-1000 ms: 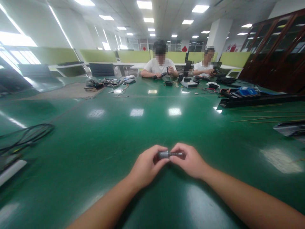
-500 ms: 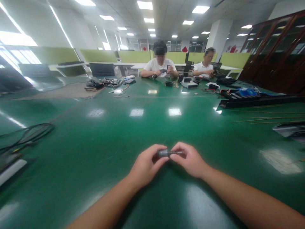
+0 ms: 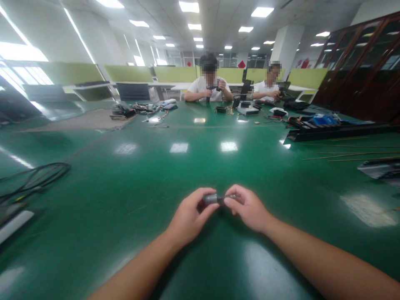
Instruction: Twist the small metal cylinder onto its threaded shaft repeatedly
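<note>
Just above the green tabletop (image 3: 150, 166), my left hand (image 3: 190, 214) is closed round a small grey cylinder (image 3: 210, 198), with thumb and fingertips on either side of it. A thin dark shaft (image 3: 221, 198) sticks out of the cylinder's right end, roughly level. On that shaft my right hand (image 3: 246, 206) is pinched between thumb and forefinger, hiding part of it. The tip end looks like a drill bit, but blur keeps me from telling its exact kind.
Black cables (image 3: 40, 175) lie at the left. To the right are a long black channel (image 3: 331, 132), thin rods (image 3: 359, 154) and a plastic-wrapped bundle (image 3: 378, 170). Two co-workers sit across the table; the middle one holds a dark power tool (image 3: 212, 89).
The cylinder and shaft have shifted slightly left and up. My right fingers have changed their grip on the shaft. Across the table, the middle co-worker has raised the dark tool upright.
</note>
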Demonstrator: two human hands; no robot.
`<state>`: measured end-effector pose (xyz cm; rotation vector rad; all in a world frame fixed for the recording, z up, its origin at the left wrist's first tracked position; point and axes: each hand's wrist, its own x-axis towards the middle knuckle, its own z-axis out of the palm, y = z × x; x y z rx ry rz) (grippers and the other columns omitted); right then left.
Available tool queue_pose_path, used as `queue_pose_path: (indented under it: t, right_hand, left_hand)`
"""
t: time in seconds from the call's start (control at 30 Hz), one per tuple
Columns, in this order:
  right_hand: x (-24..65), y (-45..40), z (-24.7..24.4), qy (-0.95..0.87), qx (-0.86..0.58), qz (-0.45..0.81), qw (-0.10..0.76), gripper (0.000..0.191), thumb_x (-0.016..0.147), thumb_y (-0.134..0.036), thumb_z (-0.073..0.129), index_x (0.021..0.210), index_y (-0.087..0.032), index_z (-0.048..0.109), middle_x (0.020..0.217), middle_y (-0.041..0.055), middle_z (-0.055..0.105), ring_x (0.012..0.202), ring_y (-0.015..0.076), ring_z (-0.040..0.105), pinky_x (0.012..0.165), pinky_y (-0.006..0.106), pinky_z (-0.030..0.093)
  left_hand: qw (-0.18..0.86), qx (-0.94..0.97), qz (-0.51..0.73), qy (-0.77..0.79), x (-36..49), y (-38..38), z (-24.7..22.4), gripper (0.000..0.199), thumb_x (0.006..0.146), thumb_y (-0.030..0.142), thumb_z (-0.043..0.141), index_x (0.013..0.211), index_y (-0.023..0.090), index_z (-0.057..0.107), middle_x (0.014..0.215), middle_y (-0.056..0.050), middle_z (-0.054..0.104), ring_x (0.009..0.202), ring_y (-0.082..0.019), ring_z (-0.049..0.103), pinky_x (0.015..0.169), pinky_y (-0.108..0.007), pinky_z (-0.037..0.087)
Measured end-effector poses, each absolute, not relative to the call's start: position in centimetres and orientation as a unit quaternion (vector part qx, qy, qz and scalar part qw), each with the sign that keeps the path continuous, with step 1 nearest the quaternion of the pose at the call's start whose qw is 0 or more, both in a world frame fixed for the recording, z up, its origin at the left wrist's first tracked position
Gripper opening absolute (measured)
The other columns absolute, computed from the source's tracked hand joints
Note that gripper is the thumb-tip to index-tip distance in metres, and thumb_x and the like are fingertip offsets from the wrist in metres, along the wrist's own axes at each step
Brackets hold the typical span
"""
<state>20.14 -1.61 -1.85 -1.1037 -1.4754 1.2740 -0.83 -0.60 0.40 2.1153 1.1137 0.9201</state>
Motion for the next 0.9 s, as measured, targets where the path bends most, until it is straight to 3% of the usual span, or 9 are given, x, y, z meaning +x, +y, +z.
queue_pose_path:
  t: [0.9]
  right_hand:
    - [20.0,-1.71,-1.44,-0.571,-0.457,0.51,0.453,0.017,0.086,-0.034,0.062,0.088,-0.018,0.056,0.064,-0.0048,0.054,0.055,0.0107,0.052,0.054,0.024,0.041]
  left_hand:
    - [0.281,0.78,0.374,0.416,-0.82,-0.41,0.14,0.023,0.091,0.029,0.064,0.114,0.027,0.062,0.107,-0.001,0.066,0.093,-0.017,0.061,0.082,-0.028,0.047]
